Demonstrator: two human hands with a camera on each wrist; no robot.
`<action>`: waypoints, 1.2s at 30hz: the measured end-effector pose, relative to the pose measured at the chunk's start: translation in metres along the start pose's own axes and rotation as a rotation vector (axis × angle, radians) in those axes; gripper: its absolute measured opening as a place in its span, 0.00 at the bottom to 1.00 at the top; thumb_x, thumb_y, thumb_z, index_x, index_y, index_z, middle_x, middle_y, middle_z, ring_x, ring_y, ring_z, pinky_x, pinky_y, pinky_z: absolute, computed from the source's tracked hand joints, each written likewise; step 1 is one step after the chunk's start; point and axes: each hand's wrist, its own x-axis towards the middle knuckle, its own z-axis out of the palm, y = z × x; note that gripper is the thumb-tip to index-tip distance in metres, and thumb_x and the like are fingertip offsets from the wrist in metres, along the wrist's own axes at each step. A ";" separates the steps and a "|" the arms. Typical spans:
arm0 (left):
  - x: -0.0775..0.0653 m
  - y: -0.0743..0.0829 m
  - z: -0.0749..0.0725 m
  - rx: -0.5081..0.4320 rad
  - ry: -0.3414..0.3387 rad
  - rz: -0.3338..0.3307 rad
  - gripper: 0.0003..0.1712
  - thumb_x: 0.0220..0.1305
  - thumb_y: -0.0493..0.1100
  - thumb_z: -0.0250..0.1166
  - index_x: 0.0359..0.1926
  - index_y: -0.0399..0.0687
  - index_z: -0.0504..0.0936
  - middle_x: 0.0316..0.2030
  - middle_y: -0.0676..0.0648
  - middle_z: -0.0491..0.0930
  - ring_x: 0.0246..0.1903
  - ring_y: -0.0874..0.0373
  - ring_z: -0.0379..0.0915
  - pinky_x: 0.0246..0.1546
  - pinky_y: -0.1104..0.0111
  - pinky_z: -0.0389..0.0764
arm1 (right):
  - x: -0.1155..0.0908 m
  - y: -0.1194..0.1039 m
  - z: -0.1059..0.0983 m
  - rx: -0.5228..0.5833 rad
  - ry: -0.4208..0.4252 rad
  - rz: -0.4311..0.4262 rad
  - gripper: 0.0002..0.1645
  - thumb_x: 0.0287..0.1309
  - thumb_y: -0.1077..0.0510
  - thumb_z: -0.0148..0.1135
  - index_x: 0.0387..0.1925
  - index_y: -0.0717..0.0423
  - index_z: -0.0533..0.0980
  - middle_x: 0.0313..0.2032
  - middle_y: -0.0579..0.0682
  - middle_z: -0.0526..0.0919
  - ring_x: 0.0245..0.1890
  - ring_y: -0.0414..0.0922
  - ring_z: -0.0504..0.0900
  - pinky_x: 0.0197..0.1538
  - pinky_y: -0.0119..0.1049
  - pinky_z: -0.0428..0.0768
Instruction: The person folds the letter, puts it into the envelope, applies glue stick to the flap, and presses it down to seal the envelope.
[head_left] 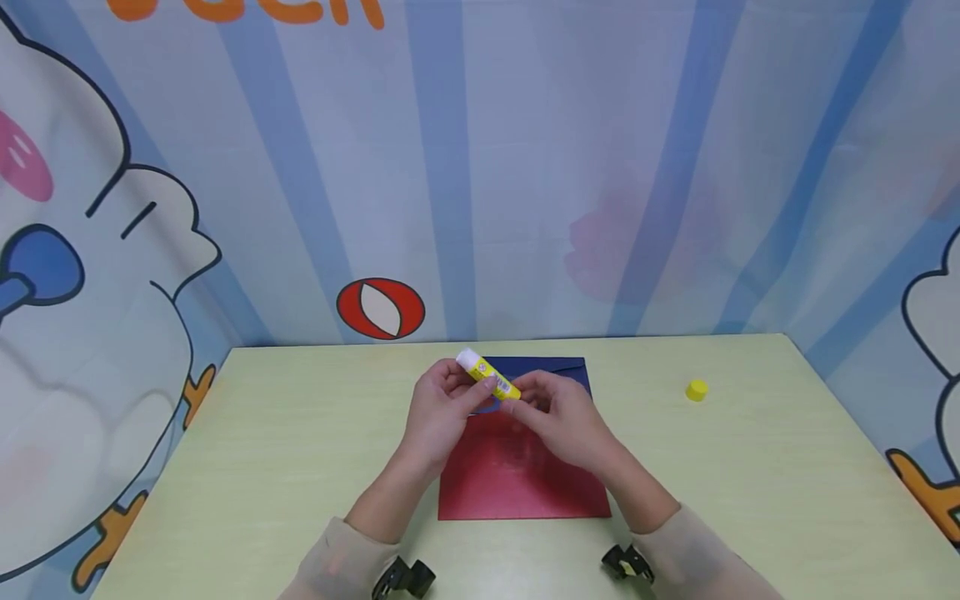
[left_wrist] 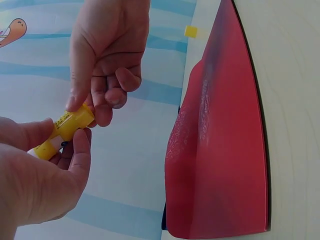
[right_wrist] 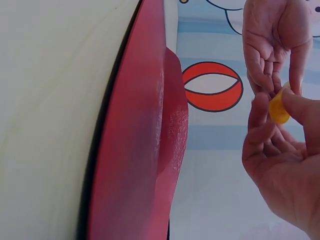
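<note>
Above the red sheet [head_left: 517, 498] on the table [head_left: 300, 450], a glue stick [head_left: 483, 367] spans the two hands, its long axis slanting from the white end [head_left: 467, 359], far and to the left, to the yellow base, near and to the right. The left hand [head_left: 438, 410] is nearer the white end, its fingers curled around the barrel; the right hand [head_left: 567, 419] pinches the base between thumb and fingers. A yellow cap [head_left: 697, 390] lies well apart, on the right hand's side. The head view alone shows the dark blue panel [head_left: 551, 365] behind the hands; both wrist views reveal a shiny, crinkled area on the sheet's raised flap [right_wrist: 176, 125], indistinct from above.
</note>
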 end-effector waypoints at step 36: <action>0.001 -0.003 0.000 0.024 0.013 0.017 0.21 0.71 0.39 0.72 0.58 0.37 0.76 0.51 0.39 0.84 0.51 0.50 0.83 0.51 0.63 0.87 | -0.001 0.004 -0.001 0.221 -0.155 0.094 0.25 0.77 0.49 0.63 0.62 0.62 0.72 0.44 0.56 0.86 0.39 0.49 0.86 0.43 0.40 0.84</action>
